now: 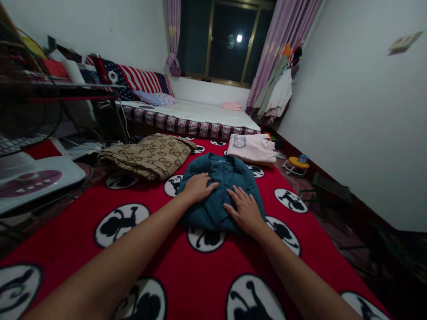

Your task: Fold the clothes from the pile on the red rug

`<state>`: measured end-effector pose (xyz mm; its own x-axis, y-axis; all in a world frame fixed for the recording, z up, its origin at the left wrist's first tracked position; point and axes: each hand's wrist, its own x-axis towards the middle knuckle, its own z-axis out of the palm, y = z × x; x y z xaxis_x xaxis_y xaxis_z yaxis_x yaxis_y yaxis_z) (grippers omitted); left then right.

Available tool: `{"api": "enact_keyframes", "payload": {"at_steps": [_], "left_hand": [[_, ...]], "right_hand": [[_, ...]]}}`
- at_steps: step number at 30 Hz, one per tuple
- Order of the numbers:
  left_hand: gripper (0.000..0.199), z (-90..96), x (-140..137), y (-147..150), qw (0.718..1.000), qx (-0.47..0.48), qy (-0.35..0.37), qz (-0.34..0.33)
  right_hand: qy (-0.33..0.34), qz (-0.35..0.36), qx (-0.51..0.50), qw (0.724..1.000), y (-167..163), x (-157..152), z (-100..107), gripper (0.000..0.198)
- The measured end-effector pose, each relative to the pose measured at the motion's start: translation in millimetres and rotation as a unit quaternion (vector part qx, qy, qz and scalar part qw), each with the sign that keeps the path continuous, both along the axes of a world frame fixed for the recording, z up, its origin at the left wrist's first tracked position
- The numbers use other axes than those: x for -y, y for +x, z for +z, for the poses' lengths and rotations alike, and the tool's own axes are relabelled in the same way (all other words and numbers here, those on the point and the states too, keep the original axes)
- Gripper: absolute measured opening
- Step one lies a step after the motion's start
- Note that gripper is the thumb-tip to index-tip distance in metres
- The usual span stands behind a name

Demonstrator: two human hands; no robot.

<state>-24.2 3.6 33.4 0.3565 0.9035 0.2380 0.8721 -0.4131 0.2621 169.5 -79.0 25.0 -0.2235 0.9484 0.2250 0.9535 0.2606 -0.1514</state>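
Observation:
A dark teal collared garment [218, 204], folded into a compact bundle, lies in the middle of the red blanket [187, 275] with its collar at the far end. My left hand [199, 187] rests flat on its left side, fingers spread. On its right side lies my right hand [245, 208], palm down with the fingers apart. Neither hand grips the cloth. Beyond it to the right is a folded pale pink garment [253, 149] with a blue print. To the left sits a folded brown patterned cloth [150, 156].
A bed with a white sheet [196, 112] stands under the window. On the left are a cluttered desk [80, 85] and a fan [26, 102]. Clothes [278, 93] hang by the curtain. A yellow-topped stool [298, 163] stands on the floor at right.

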Motion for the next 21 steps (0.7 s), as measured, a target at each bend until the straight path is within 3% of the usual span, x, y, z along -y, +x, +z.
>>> {"api": "enact_keyframes", "payload": {"at_steps": [4,7,9,14,21], "left_hand": [[0.043,22.0,-17.0,-1.9,0.99,0.051,0.098,0.087],[0.052,25.0,-34.6,7.5,0.992,-0.003,0.084,0.091],[0.057,18.6,-45.6,16.0,0.996,-0.046,0.05,0.064],[0.052,-9.6,-59.9,28.2,0.995,-0.1,0.02,0.013],[0.054,-22.5,-56.1,24.0,0.997,-0.049,0.062,0.017]], "right_hand": [[0.052,-0.028,-0.065,0.996,-2.5,-24.3,17.2,0.048],[0.089,-0.076,-0.047,0.992,-8.8,-53.8,23.3,0.05],[0.08,-0.108,-0.012,0.991,-11.4,-72.5,20.0,0.055],[-0.053,-0.127,0.033,0.99,-7.7,-97.5,-1.7,0.061],[-0.033,-0.126,0.041,0.991,-6.3,-97.7,-9.3,0.061]]}}
